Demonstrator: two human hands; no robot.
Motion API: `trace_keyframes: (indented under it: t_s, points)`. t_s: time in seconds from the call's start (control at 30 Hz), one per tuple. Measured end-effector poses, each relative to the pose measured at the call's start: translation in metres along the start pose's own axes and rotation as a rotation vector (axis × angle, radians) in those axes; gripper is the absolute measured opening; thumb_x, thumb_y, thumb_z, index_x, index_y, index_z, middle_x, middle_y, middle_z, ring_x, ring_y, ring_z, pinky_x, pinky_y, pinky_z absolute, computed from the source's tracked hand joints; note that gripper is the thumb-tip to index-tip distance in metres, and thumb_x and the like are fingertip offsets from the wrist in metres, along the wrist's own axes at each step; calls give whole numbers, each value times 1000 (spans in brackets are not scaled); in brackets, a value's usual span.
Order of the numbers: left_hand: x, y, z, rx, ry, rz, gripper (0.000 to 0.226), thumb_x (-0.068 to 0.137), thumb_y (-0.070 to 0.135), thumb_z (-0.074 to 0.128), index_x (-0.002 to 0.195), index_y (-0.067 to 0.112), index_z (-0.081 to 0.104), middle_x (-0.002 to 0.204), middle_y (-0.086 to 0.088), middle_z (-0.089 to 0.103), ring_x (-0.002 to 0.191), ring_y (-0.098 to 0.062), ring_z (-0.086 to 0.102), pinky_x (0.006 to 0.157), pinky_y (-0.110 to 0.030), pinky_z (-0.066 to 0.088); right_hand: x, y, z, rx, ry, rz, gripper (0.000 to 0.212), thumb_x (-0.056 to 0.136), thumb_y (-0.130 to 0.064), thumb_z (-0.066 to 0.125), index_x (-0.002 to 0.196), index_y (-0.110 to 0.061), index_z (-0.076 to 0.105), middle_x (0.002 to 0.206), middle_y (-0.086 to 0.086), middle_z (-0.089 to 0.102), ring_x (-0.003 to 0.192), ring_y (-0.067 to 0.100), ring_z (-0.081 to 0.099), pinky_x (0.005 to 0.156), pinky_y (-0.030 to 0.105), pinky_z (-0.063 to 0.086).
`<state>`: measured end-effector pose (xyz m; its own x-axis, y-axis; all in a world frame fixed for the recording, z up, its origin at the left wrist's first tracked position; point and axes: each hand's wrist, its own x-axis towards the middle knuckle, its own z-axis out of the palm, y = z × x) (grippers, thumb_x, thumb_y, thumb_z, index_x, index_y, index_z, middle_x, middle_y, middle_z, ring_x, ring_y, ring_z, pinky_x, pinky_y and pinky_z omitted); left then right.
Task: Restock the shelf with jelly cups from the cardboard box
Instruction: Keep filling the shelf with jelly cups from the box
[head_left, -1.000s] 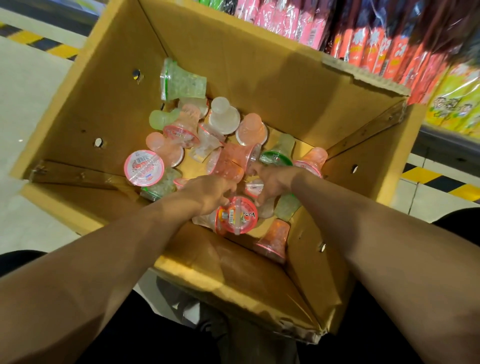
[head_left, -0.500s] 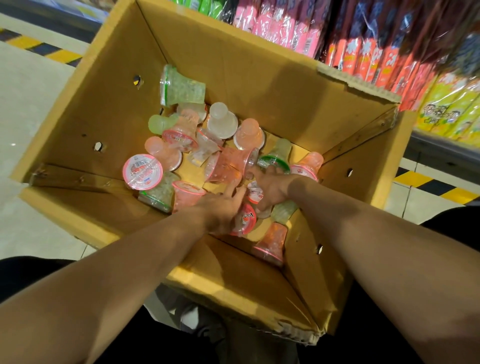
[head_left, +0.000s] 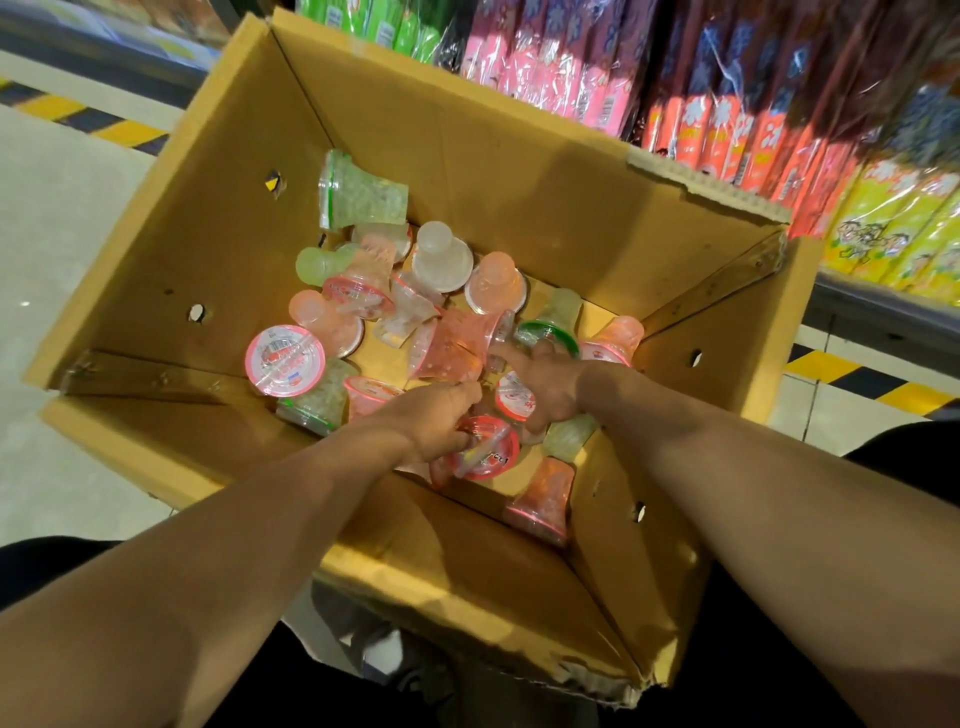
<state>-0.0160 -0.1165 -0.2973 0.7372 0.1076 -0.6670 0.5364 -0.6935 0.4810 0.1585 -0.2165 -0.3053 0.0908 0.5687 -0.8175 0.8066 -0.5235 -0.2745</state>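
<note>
From the head view, both forearms reach down into the open cardboard box (head_left: 545, 171), which stands on the floor in front of the shelf (head_left: 883, 301). The left hand (head_left: 434, 415) has its fingers curled around a red-lidded jelly cup (head_left: 485, 452) near the box's close wall, the lid tipped up toward the camera. The right hand (head_left: 545, 384) lies just beside it among the loose cups, its forefinger stretched toward a pink cup lying on its side (head_left: 452, 348) and its thumb and palm against a small red-rimmed cup (head_left: 513, 397). Whether it truly has hold of that cup I cannot tell from here.

A good many jelly cups (head_left: 441, 260) lie scattered over the box floor, pink, green and clear, some upside down, some on their sides. One with a pink lid (head_left: 285, 361) faces up at the left; a green one (head_left: 361, 192) leans against the far wall.

Behind the box, the shelf shows only packets (head_left: 717, 124) in pink, red, green and yellow; no jelly cups are visible on it. By my reckoning the restocking has a long way to go: this is the gathering step, and nearly a box floor's worth remains to be carried over.
</note>
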Motion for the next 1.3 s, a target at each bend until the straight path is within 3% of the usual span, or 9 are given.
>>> trace_keyframes:
  t_s: [0.17, 0.27, 0.5, 0.67, 0.77, 0.9, 1.03, 1.2, 1.3]
  points:
    - [-2, -15, -10, -272, 125, 23, 24, 83, 24, 74, 97, 23, 54, 83, -3, 58, 73, -20, 56, 72, -44, 50, -4, 0, -9, 89, 30, -35, 117, 72, -22, 87, 153, -46, 6, 146, 18, 26, 120, 39, 51, 91, 46, 56]
    - [-10, -16, -22, -431, 136, -2, 23, 79, 29, 74, 92, 29, 54, 92, -2, 60, 81, -23, 61, 66, -37, 55, -11, 2, -19, 219, 78, -64, 109, 70, -19, 88, 148, -46, 18, 138, 12, 25, 110, 37, 55, 86, 43, 60]
    - [-51, -3, -64, -986, 321, -212, 30, 87, 2, 72, 109, -7, 54, 103, -15, 55, 58, -19, 59, 52, -25, 54, -62, -7, -69, 372, 238, -218, 94, 70, -33, 89, 145, -29, 33, 126, 7, 32, 114, 15, 34, 77, 7, 38]
    - [-125, 48, -117, -1242, 501, -269, 22, 88, 6, 72, 107, 1, 62, 98, -13, 67, 77, -24, 70, 72, -42, 63, -159, -54, -115, 560, 311, -197, 95, 65, -43, 89, 144, -26, 40, 135, 4, 36, 129, 11, 40, 106, 26, 42]
    - [-192, 96, -163, -1341, 544, -242, 7, 92, 7, 69, 96, 11, 66, 95, -10, 72, 77, -22, 73, 70, -40, 63, -233, -84, -158, 479, 346, -158, 98, 61, -41, 88, 145, -29, 41, 129, -1, 37, 125, 17, 41, 105, 23, 39]
    - [-293, 162, -235, -1357, 610, -268, 5, 92, 8, 68, 90, 12, 67, 75, 1, 73, 60, -13, 72, 53, -24, 57, -341, -126, -222, 345, 409, -137, 92, 69, -21, 86, 146, -35, 38, 122, 8, 30, 101, 30, 55, 86, 40, 57]
    - [-392, 222, -298, -1386, 635, -267, 6, 92, 6, 68, 92, 2, 64, 73, -10, 66, 45, -17, 59, 48, -26, 53, -458, -172, -274, 266, 480, -142, 94, 73, -23, 84, 149, -36, 31, 117, 5, 30, 80, 14, 53, 63, 23, 50]
    - [-491, 292, -368, -1368, 703, -220, 20, 92, 7, 68, 111, 6, 63, 88, -13, 67, 47, -18, 57, 46, -29, 52, -576, -212, -327, 260, 579, -195, 108, 71, -30, 87, 154, -41, 20, 122, 2, 27, 111, 25, 46, 95, 33, 49]
    - [-528, 321, -404, -1327, 722, -145, 28, 92, 12, 70, 118, 18, 65, 89, -13, 70, 53, -21, 60, 47, -27, 50, -631, -222, -357, 287, 665, -261, 111, 72, -27, 88, 156, -40, 17, 126, 4, 29, 117, 23, 44, 94, 16, 43]
